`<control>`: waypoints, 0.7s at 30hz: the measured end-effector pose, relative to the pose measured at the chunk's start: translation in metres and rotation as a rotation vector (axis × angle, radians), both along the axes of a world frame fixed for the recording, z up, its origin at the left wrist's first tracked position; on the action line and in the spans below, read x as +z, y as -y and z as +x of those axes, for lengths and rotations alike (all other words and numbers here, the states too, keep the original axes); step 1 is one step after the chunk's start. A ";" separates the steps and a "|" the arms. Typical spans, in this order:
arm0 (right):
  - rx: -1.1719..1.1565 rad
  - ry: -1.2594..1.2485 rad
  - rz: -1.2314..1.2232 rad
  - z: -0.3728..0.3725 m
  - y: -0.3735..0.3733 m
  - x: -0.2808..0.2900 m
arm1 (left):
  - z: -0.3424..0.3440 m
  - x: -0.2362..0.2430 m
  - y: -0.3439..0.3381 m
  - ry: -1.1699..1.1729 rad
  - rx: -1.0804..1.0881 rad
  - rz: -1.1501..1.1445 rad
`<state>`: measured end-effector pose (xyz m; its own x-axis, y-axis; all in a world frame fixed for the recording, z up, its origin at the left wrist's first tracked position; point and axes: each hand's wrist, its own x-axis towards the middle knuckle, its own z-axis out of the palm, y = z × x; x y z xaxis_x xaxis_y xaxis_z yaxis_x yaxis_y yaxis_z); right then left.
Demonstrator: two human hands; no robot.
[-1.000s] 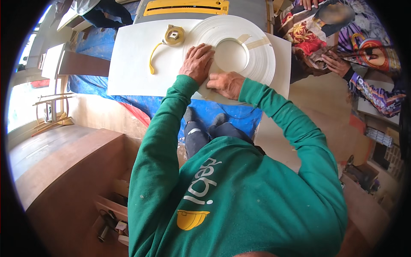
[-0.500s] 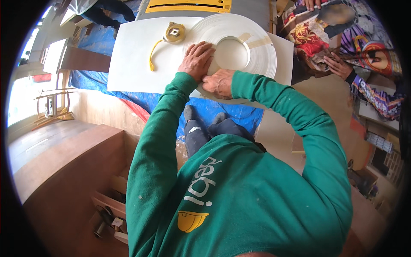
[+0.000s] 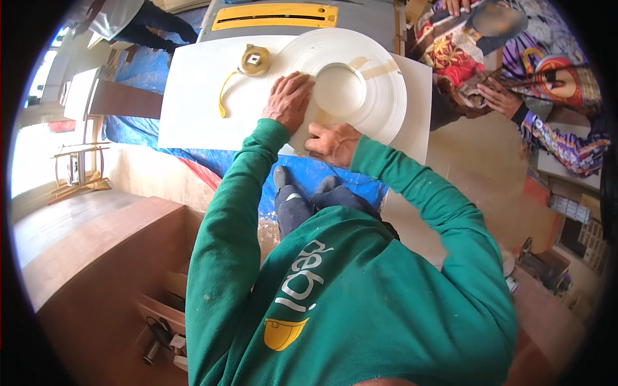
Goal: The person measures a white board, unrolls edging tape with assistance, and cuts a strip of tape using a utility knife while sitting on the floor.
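Note:
A large roll of white edge banding [image 3: 380, 96] lies flat on a white board [image 3: 193, 96], with strips of tan tape across its upper right. My left hand [image 3: 290, 98] rests palm down on the roll's left side, fingers stretched out. My right hand [image 3: 333, 144] is curled at the roll's near edge, its fingers drawn together; whatever they may pinch is hidden. Left of the roll sits a yellow tape measure [image 3: 255, 60], its yellow strap trailing toward me on the board.
Beyond the board is a grey machine top with a yellow slotted plate [image 3: 277, 17]. Blue sheeting [image 3: 248, 186] covers the floor at my feet. Another person's hand [image 3: 499, 96] is at the right, a second person stands far left. A brown wooden cabinet [image 3: 109, 251] stands left of me.
My right hand has shifted nearer to me and a little right along the roll, parting from my left hand. The left hand stays on the roll. The whole view has shifted slightly.

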<state>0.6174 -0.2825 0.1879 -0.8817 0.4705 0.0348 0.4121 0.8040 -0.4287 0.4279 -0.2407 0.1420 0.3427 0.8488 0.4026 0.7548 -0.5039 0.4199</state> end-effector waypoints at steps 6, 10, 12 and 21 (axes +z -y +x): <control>-0.246 -0.299 -0.055 0.019 -0.031 -0.020 | -0.001 0.002 0.002 -0.029 -0.017 0.021; -0.723 -0.376 -0.872 0.025 -0.058 -0.001 | -0.002 0.002 0.006 -0.081 -0.012 0.020; -0.638 -0.386 -0.154 0.032 -0.090 -0.037 | 0.006 0.005 0.001 -0.099 -0.031 0.029; -0.923 -0.244 0.080 -0.004 -0.109 -0.046 | -0.007 0.007 0.009 -0.127 -0.018 -0.017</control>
<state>0.6136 -0.1735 0.1420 -0.1280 0.9645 0.2310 0.8045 0.2372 -0.5445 0.4208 -0.2499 0.1495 0.4052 0.8484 0.3405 0.7936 -0.5114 0.3297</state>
